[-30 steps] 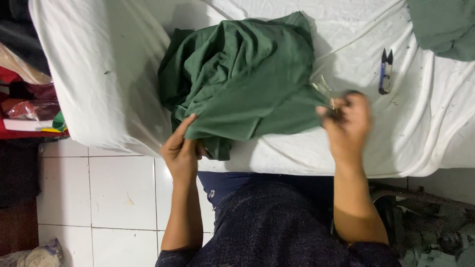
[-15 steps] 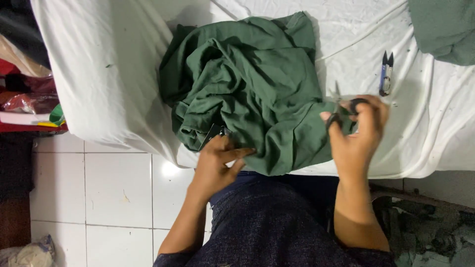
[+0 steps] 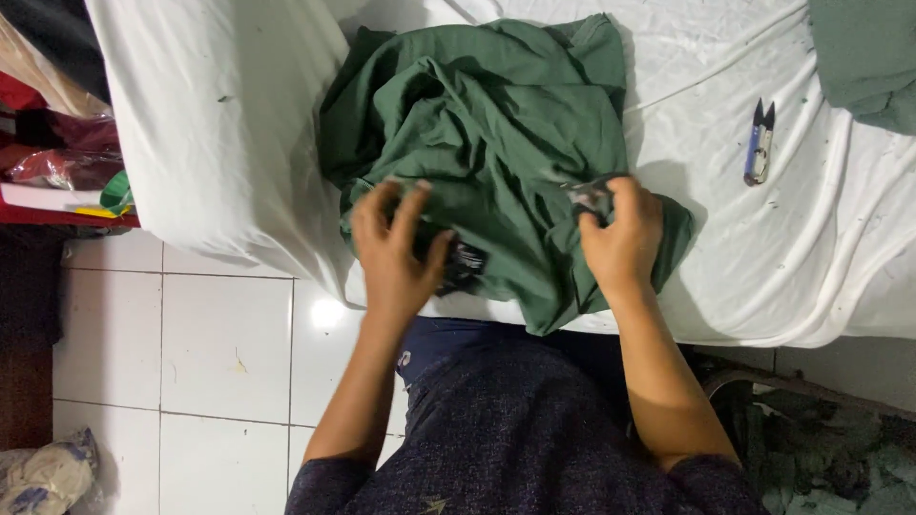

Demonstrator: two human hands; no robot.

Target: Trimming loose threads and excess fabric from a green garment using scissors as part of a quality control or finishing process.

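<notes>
A crumpled dark green garment (image 3: 487, 133) lies on a table covered with a white sheet (image 3: 219, 143). My left hand (image 3: 396, 243) rests on the garment's near part with its fingers spread. Its thumb is next to a small black label (image 3: 466, 262). My right hand (image 3: 622, 238) sits on the garment's right side, closed around a small dark scissors-like tool (image 3: 587, 195), which is blurred.
Blue-handled thread snips (image 3: 759, 143) lie on the sheet to the right. Another green cloth (image 3: 863, 57) is at the far right corner. Bags and clothes (image 3: 57, 143) are piled at the left. Below are white floor tiles (image 3: 219, 343), a bundle (image 3: 43, 477) and green scraps (image 3: 821, 448).
My left hand moved from the garment's front edge up onto it, near the label. My right hand moved left from the sheet onto the garment, still holding the tool.
</notes>
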